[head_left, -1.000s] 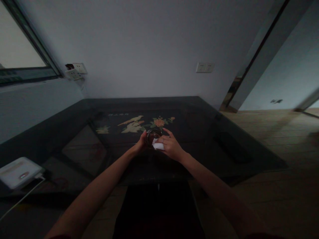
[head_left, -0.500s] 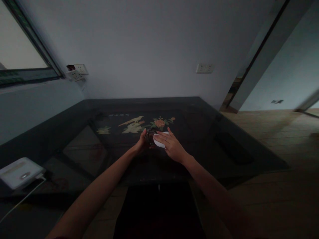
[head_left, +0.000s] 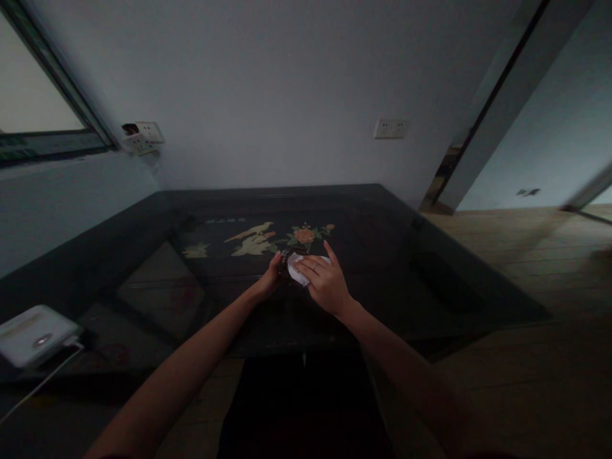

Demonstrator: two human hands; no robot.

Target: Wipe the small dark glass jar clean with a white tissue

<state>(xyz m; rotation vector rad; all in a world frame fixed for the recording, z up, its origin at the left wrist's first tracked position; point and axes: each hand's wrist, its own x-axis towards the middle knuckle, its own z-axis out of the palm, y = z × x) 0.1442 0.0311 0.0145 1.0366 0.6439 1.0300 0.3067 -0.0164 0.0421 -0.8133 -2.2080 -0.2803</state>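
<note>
My left hand [head_left: 271, 275] is closed on the left side of a small dark, shiny, round vessel [head_left: 284, 260] above the table's middle. It looks like glass, but its exact kind is hard to make out. Pressed against the vessel's right side is a white tissue [head_left: 297, 273], under the fingers of my right hand [head_left: 323, 276]. A ring shows on one finger of that hand, and its thumb or index finger points up and away. The tissue and fingers cover much of the vessel.
The dark glossy table [head_left: 382, 255] bears a bird-and-flower picture [head_left: 255, 241] near its back. A white box [head_left: 38, 335] with a cable stands at the left front. A dark flat shape [head_left: 444, 280] lies at the right. Wall sockets [head_left: 391, 128] sit behind.
My right hand and the tissue have slid slightly left across the vessel, covering more of it. My left hand keeps its hold. The whole view has shifted slightly.
</note>
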